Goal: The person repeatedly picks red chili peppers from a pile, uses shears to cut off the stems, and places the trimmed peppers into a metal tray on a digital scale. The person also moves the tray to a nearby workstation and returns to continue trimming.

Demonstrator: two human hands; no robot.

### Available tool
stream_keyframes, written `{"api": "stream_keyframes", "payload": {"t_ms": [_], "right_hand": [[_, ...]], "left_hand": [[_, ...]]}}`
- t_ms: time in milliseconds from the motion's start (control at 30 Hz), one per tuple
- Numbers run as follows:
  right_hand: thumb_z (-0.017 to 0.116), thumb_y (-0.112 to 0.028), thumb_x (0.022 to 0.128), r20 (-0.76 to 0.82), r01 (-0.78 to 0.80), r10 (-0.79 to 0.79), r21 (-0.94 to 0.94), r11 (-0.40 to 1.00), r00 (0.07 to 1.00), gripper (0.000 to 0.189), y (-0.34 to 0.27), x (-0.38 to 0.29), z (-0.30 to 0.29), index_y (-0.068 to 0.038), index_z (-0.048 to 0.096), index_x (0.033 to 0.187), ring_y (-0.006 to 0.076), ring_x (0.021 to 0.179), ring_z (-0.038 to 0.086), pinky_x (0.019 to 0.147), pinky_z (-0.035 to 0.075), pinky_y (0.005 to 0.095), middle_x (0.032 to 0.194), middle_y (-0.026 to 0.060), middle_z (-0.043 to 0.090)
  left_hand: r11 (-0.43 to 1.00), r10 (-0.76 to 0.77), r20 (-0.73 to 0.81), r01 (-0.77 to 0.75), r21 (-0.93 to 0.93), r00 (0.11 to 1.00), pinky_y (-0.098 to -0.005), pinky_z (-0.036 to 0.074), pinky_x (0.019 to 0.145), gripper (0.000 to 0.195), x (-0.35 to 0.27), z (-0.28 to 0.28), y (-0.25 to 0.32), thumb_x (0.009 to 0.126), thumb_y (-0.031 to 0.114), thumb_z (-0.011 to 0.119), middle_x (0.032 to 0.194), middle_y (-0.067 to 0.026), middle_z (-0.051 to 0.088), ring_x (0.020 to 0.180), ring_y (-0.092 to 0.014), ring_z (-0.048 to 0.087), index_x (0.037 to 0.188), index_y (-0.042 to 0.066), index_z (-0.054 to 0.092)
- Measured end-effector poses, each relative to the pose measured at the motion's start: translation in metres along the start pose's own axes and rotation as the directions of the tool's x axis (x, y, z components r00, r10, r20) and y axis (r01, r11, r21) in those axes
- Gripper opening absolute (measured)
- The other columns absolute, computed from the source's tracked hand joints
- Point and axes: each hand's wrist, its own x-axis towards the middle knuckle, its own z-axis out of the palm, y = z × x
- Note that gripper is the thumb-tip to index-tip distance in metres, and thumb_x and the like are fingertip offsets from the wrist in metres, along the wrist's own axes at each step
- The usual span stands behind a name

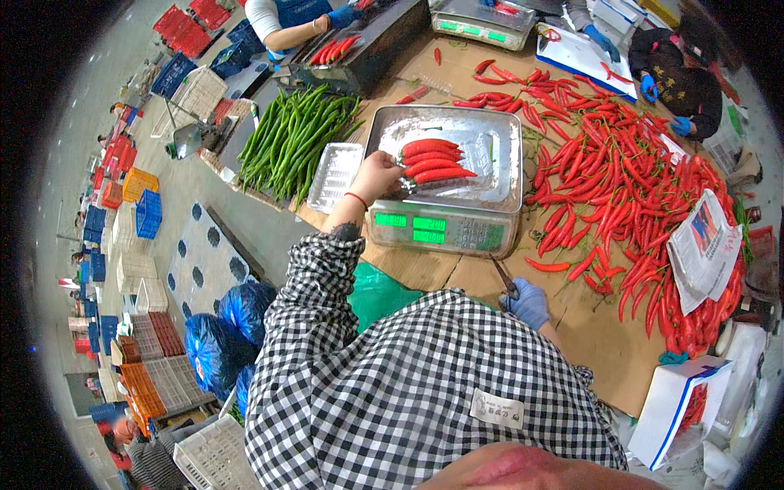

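Observation:
My bare left hand (pixel 375 176) reaches over the steel pan (pixel 505 190) of a digital weighing scale (pixel 441 229). Its fingertips are closed at the stem ends of a small row of red chilli peppers (pixel 432 160) lying side by side. Clear plastic shows on the pan beside them. In a blue glove, my right hand (pixel 528 303) rests near the table's front edge, gripping dark metal scissors (pixel 503 275) whose tips point towards the scale. The fingers wrapped around the handles are partly hidden. Left of the pan lies a white foam tray (pixel 334 177).
A large heap of red chillies (pixel 612 177) covers the right side. Green chillies (pixel 297 141) are piled at the left. Newspaper (pixel 704 251) lies on the red heap. Co-workers' gloved hands (pixel 649 89) show across the cardboard-covered table (pixel 588 349). A white box (pixel 680 410) stands right.

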Motion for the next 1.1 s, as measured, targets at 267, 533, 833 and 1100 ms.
{"api": "stream_keyframes", "payload": {"t_ms": [267,533,833,1100], "right_hand": [[0.065,-0.032,0.065,-0.005,0.042,-0.043,-0.063,0.997,0.999,0.033,-0.003,-0.006,-0.006,-0.007,0.055,0.084,0.0302,0.064,0.057,0.056,0.045,0.0386,0.067,0.0126,0.058],[0.064,-0.027,0.066,0.047,-0.016,0.012,0.077,0.997,0.999,0.033,0.005,-0.006,0.0,-0.005,0.054,0.088,0.0344,0.071,0.056,0.06,0.045,0.04,0.074,0.0186,0.057],[0.064,-0.03,0.066,-0.018,0.06,-0.058,0.083,0.995,0.998,0.031,0.008,-0.012,0.002,-0.005,0.052,0.081,0.035,0.068,0.055,0.058,0.044,0.041,0.071,0.0185,0.056],[0.066,-0.027,0.064,-0.124,0.199,-0.193,0.037,0.979,0.973,0.029,0.009,-0.021,0.004,-0.005,0.054,0.078,0.028,0.058,0.054,0.053,0.043,0.0355,0.063,0.0135,0.054]], "left_hand": [[0.99,0.026,-0.022,-0.029,-0.136,0.999,-0.0256,0.045,0.044,0.02,0.003,0.005,-0.009,0.071,0.004,0.059,0.067,-0.0058,0.054,0.052,-0.014,0.053,0.085,-0.004,0.047],[0.976,0.019,0.008,-0.017,-0.218,1.0,-0.0226,0.039,0.043,0.012,0.004,0.002,-0.007,0.075,0.008,0.058,0.062,-0.0013,0.05,0.048,-0.009,0.048,0.081,0.002,0.049],[0.942,-0.011,-0.002,0.009,-0.335,1.0,-0.0242,0.046,0.051,0.015,0.007,-0.006,0.005,0.076,0.009,0.058,0.07,-0.0014,0.052,0.055,-0.011,0.051,0.085,0.004,0.048],[0.903,0.012,-0.026,-0.021,-0.429,1.0,-0.0226,0.042,0.049,0.01,0.03,-0.018,0.028,0.077,0.004,0.052,0.072,-0.0002,0.051,0.053,-0.01,0.049,0.086,0.005,0.047]]}}
